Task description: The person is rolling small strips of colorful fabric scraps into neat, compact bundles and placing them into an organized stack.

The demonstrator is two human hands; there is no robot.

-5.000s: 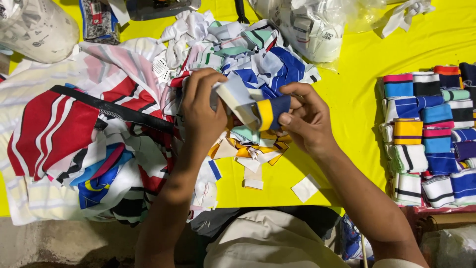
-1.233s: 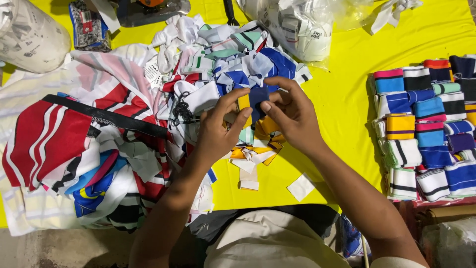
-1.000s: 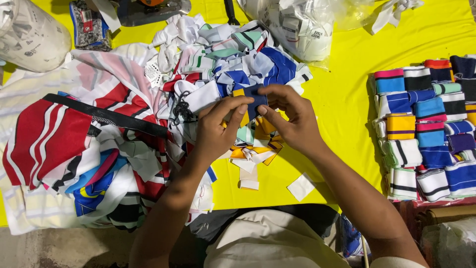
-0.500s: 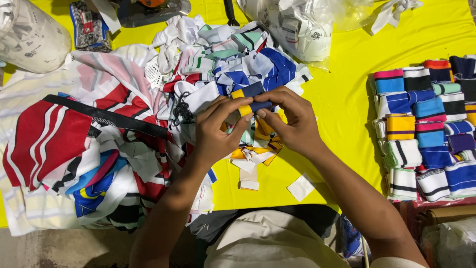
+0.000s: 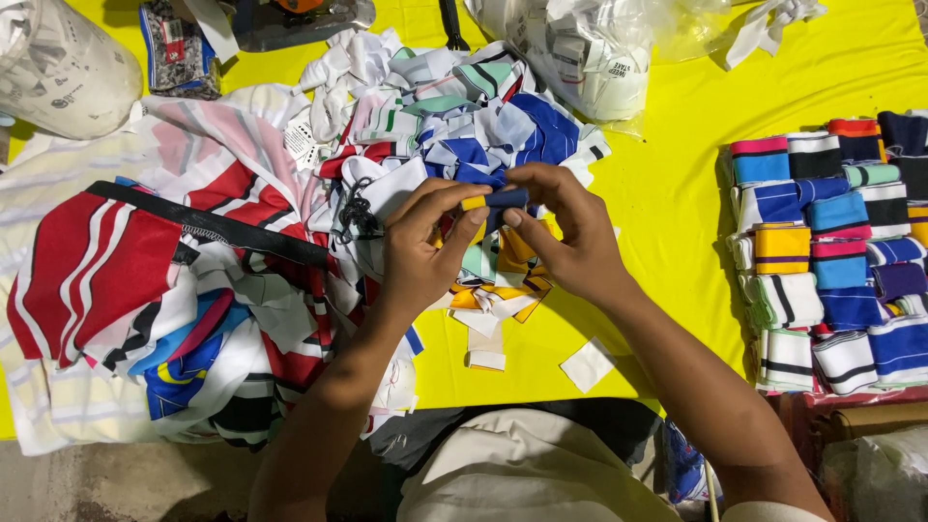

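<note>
My left hand (image 5: 425,246) and my right hand (image 5: 570,232) meet above a heap of fabric scraps. Together they pinch a small rolled strip of navy and yellow ribbed fabric (image 5: 495,199) between thumbs and fingertips. The roll is held level, just above yellow, white and orange strips (image 5: 493,300) lying on the yellow tablecloth (image 5: 667,193). Most of the roll is covered by my fingers.
A loose pile of striped fabric pieces (image 5: 454,106) lies behind my hands. Red, white and blue garments (image 5: 145,280) spread at left. Neat rows of rolled striped bands (image 5: 831,251) sit at right. A white bag (image 5: 580,48) and a white sack (image 5: 58,68) lie at the back.
Five seconds ago I held a wider white, yellow and navy band open. Since then it has been rolled tight and small, and my hands have closed in around it.
</note>
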